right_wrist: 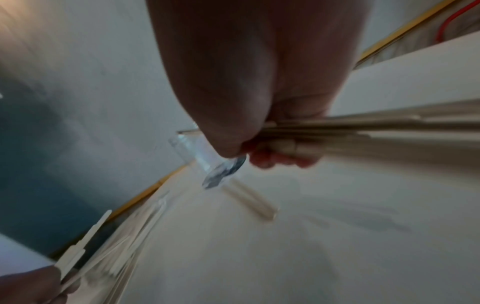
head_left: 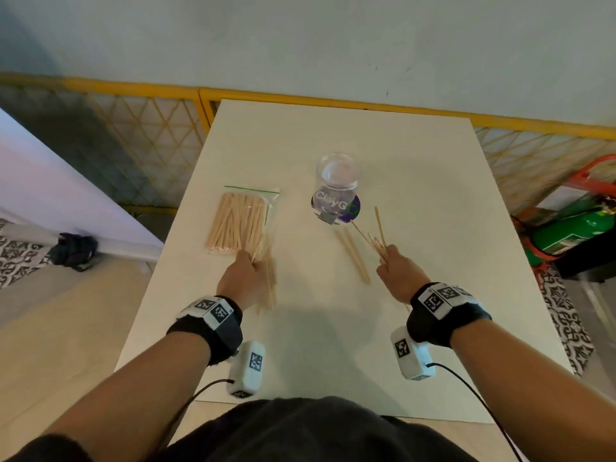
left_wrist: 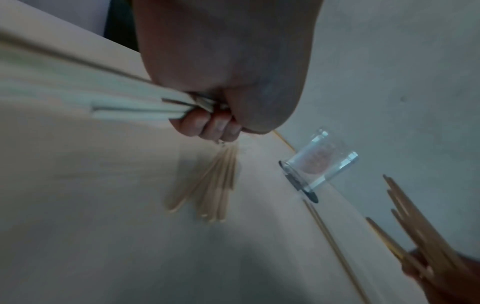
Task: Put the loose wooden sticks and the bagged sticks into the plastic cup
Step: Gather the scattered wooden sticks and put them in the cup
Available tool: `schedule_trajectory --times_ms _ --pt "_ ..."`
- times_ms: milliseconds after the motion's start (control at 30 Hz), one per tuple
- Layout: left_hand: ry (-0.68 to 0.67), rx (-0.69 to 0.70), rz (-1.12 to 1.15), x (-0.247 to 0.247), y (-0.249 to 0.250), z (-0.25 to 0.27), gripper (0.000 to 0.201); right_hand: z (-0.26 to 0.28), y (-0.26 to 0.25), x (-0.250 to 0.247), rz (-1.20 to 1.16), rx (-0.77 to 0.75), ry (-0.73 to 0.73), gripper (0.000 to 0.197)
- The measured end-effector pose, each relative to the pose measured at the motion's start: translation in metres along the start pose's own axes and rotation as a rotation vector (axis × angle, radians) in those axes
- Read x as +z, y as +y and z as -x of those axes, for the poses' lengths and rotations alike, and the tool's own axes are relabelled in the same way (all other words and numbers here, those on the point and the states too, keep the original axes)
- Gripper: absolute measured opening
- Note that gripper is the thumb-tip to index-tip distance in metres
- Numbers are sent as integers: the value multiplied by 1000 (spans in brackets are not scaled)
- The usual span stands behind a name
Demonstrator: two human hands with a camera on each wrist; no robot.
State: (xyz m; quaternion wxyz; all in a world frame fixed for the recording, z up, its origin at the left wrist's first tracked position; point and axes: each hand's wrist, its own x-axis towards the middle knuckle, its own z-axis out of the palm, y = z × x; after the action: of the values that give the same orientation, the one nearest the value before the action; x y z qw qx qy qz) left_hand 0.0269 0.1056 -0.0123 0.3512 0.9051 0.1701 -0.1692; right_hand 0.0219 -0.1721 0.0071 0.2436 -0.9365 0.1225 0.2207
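Left hand [head_left: 240,274] grips flat wooden sticks [head_left: 268,281] | right hand [head_left: 398,271] grips thin skewers [head_left: 376,238] | clear plastic cup [head_left: 337,181] far centre on worktop [head_left: 416,195] | bagged sticks [head_left: 240,221] far left

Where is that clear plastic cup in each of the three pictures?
Head view: the cup stands at the table's middle, towards the far edge.
Left wrist view: cup right of centre, tilted in the picture.
Right wrist view: cup at centre, partly behind the right hand.
Shared landmark: two loose sticks lying by the cup.
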Motion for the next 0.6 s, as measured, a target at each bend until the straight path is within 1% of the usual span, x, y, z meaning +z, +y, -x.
schedule_trajectory --times_ms 67,133,167,200,267,367,433,500,533,600 --pt "8 -72 -25 0 -5 4 45 -5 -11 5 28 -10 60 18" --pt "-4 -126 -85 4 -9 5 71 -11 -20 10 36 24 91 27" --pt "-2 -140 -131 6 -9 5 81 -13 -23 13 34 41 98 30" --pt "5 -149 -176 9 -9 5 84 -17 -26 16 39 53 100 33" --pt "25 -162 -238 15 -6 3 86 -24 -30 23 69 68 94 39" --pt "45 -179 -282 19 6 2 80 -33 -29 29 110 80 78 45" --pt "45 -168 -316 22 14 1 65 -36 -28 33 109 73 70 40" --pt "53 -154 -341 22 20 0 43 -37 -26 34 132 51 73 35" --pt "57 -160 -346 21 23 -1 35 -37 -26 33 169 35 78 32" --pt "51 -193 -358 17 28 -4 27 -38 -24 29 251 -1 86 26"
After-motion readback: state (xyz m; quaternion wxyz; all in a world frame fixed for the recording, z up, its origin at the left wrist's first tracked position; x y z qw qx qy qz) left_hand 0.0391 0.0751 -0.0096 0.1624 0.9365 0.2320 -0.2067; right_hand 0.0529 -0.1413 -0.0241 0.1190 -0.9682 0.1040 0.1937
